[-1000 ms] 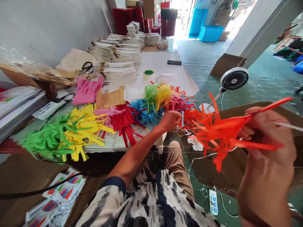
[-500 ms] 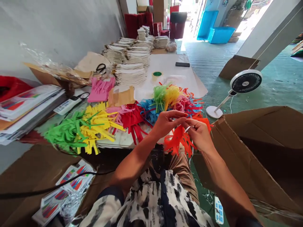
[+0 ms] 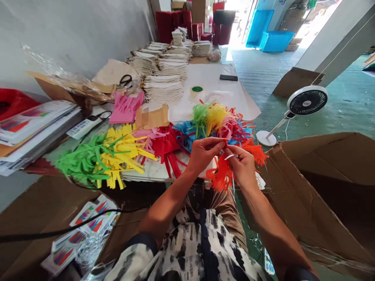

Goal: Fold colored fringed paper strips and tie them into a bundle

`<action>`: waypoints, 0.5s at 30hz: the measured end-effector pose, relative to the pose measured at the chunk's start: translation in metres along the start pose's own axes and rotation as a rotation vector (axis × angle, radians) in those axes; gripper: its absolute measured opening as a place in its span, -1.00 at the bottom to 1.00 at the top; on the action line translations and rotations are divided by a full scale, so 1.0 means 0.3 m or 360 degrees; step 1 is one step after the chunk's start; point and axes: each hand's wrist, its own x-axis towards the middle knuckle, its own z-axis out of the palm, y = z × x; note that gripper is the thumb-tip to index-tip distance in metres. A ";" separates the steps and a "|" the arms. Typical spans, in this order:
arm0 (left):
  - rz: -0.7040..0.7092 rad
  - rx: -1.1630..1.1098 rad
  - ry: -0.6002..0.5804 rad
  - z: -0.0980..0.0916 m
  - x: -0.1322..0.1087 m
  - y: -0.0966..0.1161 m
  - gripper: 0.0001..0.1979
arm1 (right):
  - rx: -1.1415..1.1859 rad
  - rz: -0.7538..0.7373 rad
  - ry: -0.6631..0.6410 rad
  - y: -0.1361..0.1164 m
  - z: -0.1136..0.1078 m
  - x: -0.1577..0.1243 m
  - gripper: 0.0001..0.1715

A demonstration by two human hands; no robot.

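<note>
An orange-red paper tassel [image 3: 220, 174] hangs from my fingers at the table's front edge, its cut strips pointing down. My left hand [image 3: 205, 153] pinches the tassel's top end between thumb and fingers. My right hand [image 3: 242, 164] is closed beside it, touching the same top end, and a white string [image 3: 230, 157] runs across its fingers and dangles below. Just beyond lies a heap of fringed tassels: light green [image 3: 200, 118], yellow [image 3: 216, 118], blue [image 3: 187, 134] and more orange [image 3: 256, 150]. Red [image 3: 165, 142], yellow and green [image 3: 83, 162] fringed paper spreads to the left.
Pink fringed paper [image 3: 126, 107], scissors [image 3: 125, 80], a tape roll [image 3: 197, 89] and a phone [image 3: 228, 77] lie on the table, with stacked white bundles [image 3: 164, 88] behind. To the right are a white fan [image 3: 307, 100] and an open cardboard box [image 3: 322, 156].
My left fingers have closed from a looser pose into a pinch on the tassel's top. My right hand has shifted slightly left, and the camera view has moved a little.
</note>
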 end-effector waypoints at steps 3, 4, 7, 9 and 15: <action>0.0032 -0.0003 0.0024 -0.008 -0.003 -0.003 -0.68 | 0.0062 0.0006 0.0033 0.005 0.027 -0.002 -0.43; 0.0053 0.0023 0.0017 -0.013 -0.003 -0.003 -0.68 | 0.0077 0.0014 0.0024 0.007 0.033 -0.002 -0.43; 0.0090 0.0075 -0.0033 -0.029 0.001 0.000 -0.68 | 0.0114 0.0048 -0.0028 0.007 0.040 -0.002 -0.44; 0.0104 0.0065 -0.0048 -0.038 0.003 0.002 -0.68 | 0.0151 0.0077 -0.0054 0.004 0.041 0.000 -0.46; 0.0163 0.0039 -0.0173 -0.054 -0.003 -0.003 -0.67 | 0.0389 0.0232 -0.0155 0.002 0.049 0.007 -0.53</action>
